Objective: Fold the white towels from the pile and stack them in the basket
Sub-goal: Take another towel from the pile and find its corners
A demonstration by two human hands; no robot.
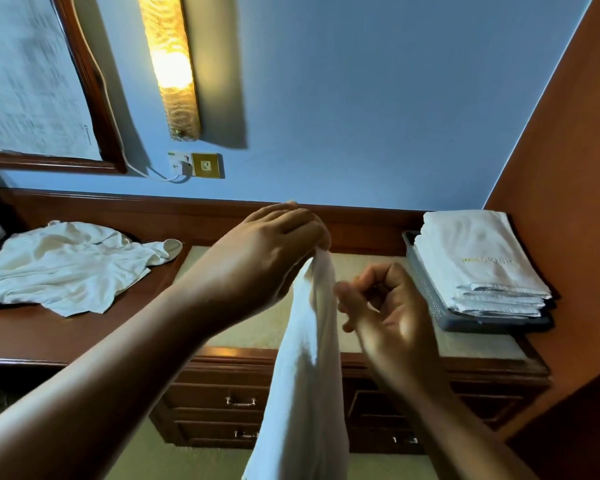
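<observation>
Hanging towel (309, 358), left hand (274, 251) pinching

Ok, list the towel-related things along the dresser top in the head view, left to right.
Crumpled towel pile → left hand pinching the hanging towel → right hand → basket with the folded towel stack.

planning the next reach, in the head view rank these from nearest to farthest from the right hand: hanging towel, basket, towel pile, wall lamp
1. Hanging towel: just left of the right hand, pinched by the left hand.
2. Basket: to the right on the dresser, holding folded towels.
3. Towel pile: far left on the wooden ledge.
4. Wall lamp: high on the blue wall, upper left.
</observation>
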